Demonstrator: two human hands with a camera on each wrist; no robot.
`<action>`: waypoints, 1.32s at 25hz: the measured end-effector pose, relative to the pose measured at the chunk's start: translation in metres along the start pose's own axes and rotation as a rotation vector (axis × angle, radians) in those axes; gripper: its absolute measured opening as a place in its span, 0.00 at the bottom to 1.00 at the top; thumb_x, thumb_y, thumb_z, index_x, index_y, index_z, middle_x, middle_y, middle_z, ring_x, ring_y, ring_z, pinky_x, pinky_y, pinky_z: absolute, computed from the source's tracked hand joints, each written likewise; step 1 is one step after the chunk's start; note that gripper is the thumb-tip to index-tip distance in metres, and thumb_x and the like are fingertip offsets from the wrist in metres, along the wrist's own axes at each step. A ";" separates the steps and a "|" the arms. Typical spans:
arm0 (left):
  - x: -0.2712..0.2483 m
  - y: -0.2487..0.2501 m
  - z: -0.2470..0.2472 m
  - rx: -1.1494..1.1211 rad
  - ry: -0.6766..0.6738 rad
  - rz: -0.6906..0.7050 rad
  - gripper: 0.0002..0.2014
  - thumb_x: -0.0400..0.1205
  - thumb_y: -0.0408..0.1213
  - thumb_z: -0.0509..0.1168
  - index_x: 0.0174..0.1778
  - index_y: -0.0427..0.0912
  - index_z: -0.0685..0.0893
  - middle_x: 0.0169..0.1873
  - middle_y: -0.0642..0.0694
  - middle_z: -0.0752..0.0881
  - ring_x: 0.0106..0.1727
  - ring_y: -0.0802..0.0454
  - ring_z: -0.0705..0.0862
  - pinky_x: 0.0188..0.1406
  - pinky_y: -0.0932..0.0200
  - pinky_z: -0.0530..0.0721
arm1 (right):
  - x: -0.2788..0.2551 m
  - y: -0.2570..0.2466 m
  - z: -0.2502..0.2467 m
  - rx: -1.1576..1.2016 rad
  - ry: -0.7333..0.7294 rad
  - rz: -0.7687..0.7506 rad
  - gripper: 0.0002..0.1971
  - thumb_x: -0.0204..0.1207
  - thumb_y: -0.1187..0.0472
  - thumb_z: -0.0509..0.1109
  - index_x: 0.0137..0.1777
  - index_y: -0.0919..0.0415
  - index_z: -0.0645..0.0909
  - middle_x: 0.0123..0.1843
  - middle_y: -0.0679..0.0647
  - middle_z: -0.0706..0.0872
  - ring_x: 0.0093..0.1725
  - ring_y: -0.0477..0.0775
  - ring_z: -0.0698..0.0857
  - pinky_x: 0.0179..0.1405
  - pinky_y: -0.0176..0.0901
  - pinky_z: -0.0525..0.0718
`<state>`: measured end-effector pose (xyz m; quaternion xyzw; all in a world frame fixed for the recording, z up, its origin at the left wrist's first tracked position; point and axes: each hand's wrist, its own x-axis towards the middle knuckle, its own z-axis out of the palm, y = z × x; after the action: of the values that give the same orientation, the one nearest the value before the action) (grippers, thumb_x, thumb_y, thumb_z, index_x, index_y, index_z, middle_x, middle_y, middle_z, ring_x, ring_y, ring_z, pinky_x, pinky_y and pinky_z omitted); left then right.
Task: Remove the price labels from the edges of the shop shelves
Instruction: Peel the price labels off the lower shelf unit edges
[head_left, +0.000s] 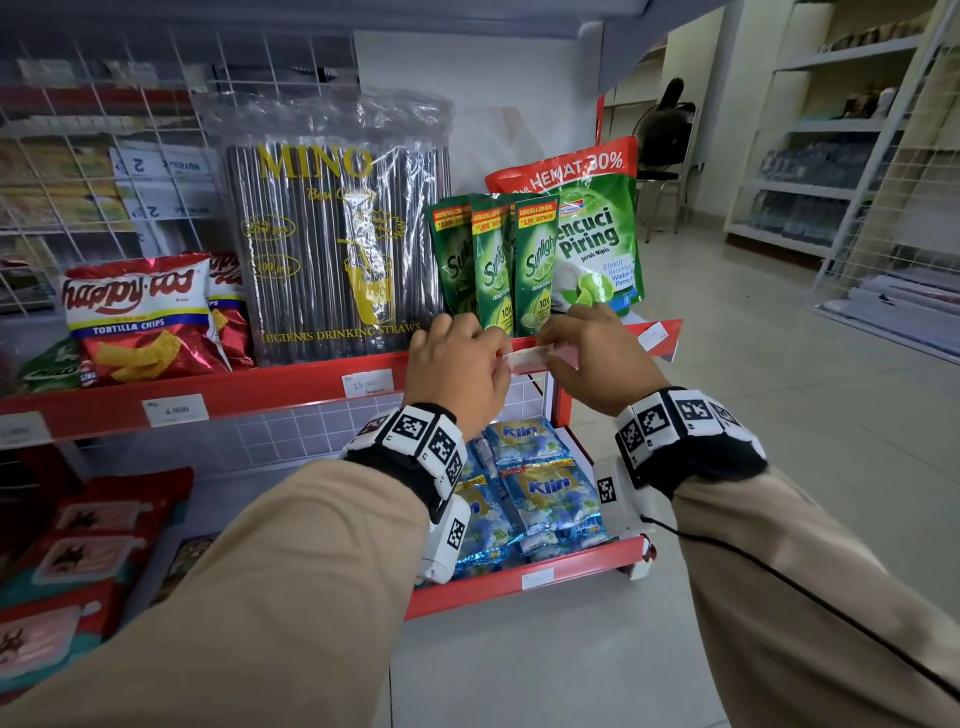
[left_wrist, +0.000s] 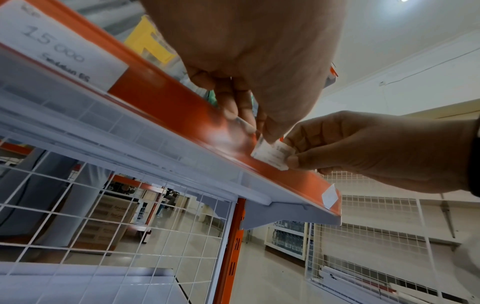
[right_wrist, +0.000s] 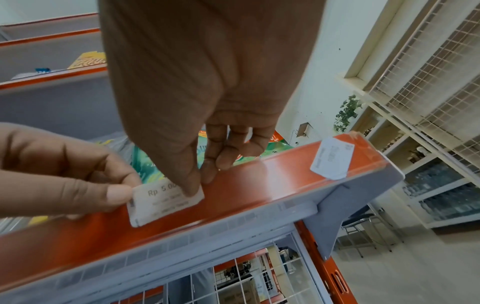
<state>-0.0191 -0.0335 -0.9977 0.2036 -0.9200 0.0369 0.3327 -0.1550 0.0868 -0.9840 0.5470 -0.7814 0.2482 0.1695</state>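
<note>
A white price label (head_left: 524, 357) reading "Rp 5.0.." sits on the red edge strip (head_left: 260, 395) of the middle shelf, below the green Sunlight sachets. My left hand (head_left: 491, 361) pinches its left end between thumb and finger. My right hand (head_left: 553, 358) pinches its right end; in the right wrist view the thumb of this hand (right_wrist: 200, 181) lies on the label (right_wrist: 161, 202) and its fingers curl over the strip's top. In the left wrist view the label (left_wrist: 272, 154) stands partly off the strip (left_wrist: 168, 98) between both hands.
More labels sit on the same strip: "15.000" (head_left: 368, 383), "4.000" (head_left: 175, 409) and one at the right end (head_left: 652, 335). The lower shelf's strip carries another (head_left: 537, 578) under blue Klin packs (head_left: 540, 488). Straws, chips and detergent fill the shelf. Tiled floor lies to the right.
</note>
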 end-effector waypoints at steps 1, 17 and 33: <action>0.001 -0.001 0.000 -0.005 0.013 0.000 0.07 0.82 0.47 0.61 0.50 0.56 0.84 0.45 0.53 0.79 0.52 0.48 0.74 0.52 0.51 0.64 | 0.001 0.001 0.000 -0.023 -0.008 0.000 0.09 0.76 0.60 0.69 0.55 0.57 0.84 0.55 0.57 0.84 0.57 0.62 0.74 0.54 0.52 0.74; 0.006 0.002 -0.011 0.075 -0.087 -0.016 0.08 0.82 0.45 0.61 0.50 0.57 0.86 0.49 0.52 0.80 0.54 0.48 0.74 0.56 0.49 0.64 | 0.007 0.001 -0.014 -0.063 -0.139 -0.004 0.07 0.78 0.63 0.67 0.52 0.56 0.85 0.53 0.56 0.86 0.56 0.62 0.77 0.56 0.54 0.78; 0.005 0.001 -0.040 0.081 -0.259 0.075 0.14 0.83 0.43 0.58 0.61 0.51 0.83 0.54 0.48 0.82 0.58 0.46 0.77 0.56 0.51 0.73 | 0.000 -0.016 -0.022 -0.105 -0.120 0.118 0.12 0.77 0.63 0.66 0.60 0.59 0.80 0.61 0.60 0.78 0.62 0.62 0.76 0.58 0.53 0.79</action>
<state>0.0015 -0.0264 -0.9637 0.1854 -0.9600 0.0596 0.2011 -0.1399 0.0949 -0.9632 0.5044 -0.8328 0.1833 0.1358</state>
